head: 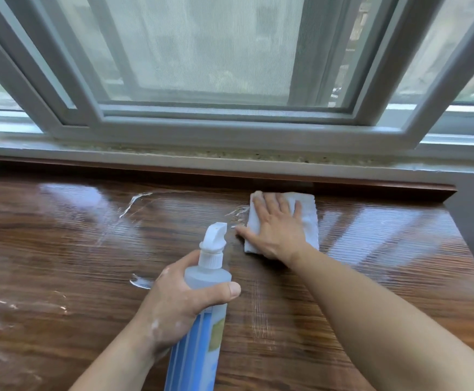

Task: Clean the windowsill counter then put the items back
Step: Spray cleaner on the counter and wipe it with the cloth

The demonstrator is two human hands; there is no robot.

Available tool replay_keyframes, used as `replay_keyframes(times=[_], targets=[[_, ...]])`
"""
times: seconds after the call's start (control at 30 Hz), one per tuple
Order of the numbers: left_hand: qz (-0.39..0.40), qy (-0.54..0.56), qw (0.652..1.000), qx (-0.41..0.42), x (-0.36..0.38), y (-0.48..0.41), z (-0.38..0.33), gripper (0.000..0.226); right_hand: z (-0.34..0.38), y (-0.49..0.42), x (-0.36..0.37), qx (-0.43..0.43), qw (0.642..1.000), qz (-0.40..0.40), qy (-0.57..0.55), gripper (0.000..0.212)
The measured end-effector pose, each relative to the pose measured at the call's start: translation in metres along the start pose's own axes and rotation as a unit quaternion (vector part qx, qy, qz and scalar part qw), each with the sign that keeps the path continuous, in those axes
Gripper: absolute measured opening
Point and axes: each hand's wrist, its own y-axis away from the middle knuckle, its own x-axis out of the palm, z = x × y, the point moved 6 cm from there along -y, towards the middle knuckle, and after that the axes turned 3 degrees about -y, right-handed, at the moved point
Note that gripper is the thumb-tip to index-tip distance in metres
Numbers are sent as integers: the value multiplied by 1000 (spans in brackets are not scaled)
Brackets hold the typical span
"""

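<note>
The dark wooden windowsill counter [89,244] fills the lower view and is glossy with wet streaks. My left hand [179,303] grips a clear spray bottle [202,320] with a white nozzle and a blue label, nozzle pointing away from me. My right hand [275,227] lies flat, fingers spread, pressing a folded white paper towel [309,218] onto the counter near the back rail.
A grey-framed window [230,117] with a mesh screen runs along the back, above a pale stone ledge [173,155]. A low wooden rail [371,190] borders the counter's back edge. The counter ends at a right edge [467,249] beside a white wall.
</note>
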Motion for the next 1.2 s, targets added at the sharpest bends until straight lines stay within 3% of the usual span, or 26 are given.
replay_keyframes(times=[0.17, 0.23, 0.33, 0.5, 0.6, 0.7, 0.87, 0.93, 1.03, 1.2], targets=[[-8, 21, 1000, 6, -7, -3, 0, 51, 43, 101, 25, -186, 982, 31, -16, 93], [-1, 26, 1000, 5, -10, -5, 1, 50, 45, 127, 32, -215, 976, 11, -18, 91], [-1, 18, 1000, 3, -19, -8, 4, 53, 36, 108, 27, -176, 984, 15, -22, 89], [15, 9, 1000, -2, -32, -7, 13, 58, 14, 4, 3, -7, 1000, -17, -14, 94], [18, 11, 1000, -3, -44, -2, 17, 55, 12, -24, 1, 47, 998, -27, -28, 98], [21, 7, 1000, 0, -54, 1, 19, 53, 27, -12, 5, 34, 999, -12, -19, 100], [22, 21, 999, 16, -63, 4, 16, 55, 72, 93, 23, -133, 990, 42, -17, 95], [28, 18, 999, 14, -67, 4, 16, 55, 78, 125, 32, -162, 984, 66, -6, 95], [33, 25, 999, 5, -72, 4, 19, 53, 69, 113, 30, -133, 990, 42, -3, 90], [12, 12, 1000, -10, -83, 7, 29, 62, 42, 3, 12, 11, 1000, -17, -6, 96]])
